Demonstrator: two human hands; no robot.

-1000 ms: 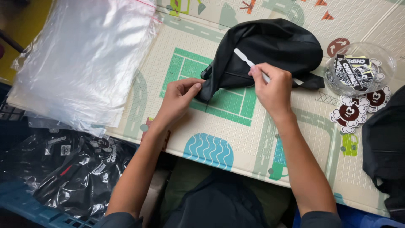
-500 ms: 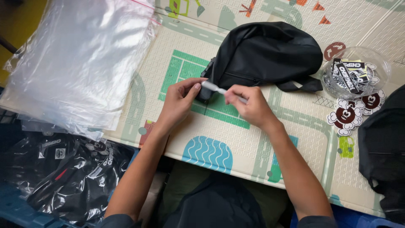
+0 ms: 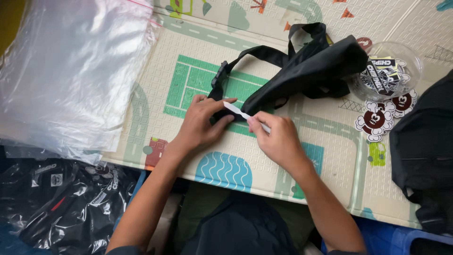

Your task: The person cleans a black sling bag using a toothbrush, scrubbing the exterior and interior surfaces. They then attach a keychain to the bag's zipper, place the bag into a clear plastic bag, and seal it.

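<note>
my left hand (image 3: 200,123) pins the black bag (image 3: 302,71) end on the play mat (image 3: 264,156), fingers pressed down. my right hand (image 3: 278,139) pinches a white strip (image 3: 238,112). i judge the strip could slip or the slack strap (image 3: 255,54) shift the bag.

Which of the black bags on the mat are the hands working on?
The black waist bag at centre, strap splayed, with the left hand on its near end; the other black bag lies untouched at the right edge.

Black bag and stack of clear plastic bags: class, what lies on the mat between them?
In the head view, only bare play mat with its green court print lies between the black bag and the stack of clear plastic bags.
</note>
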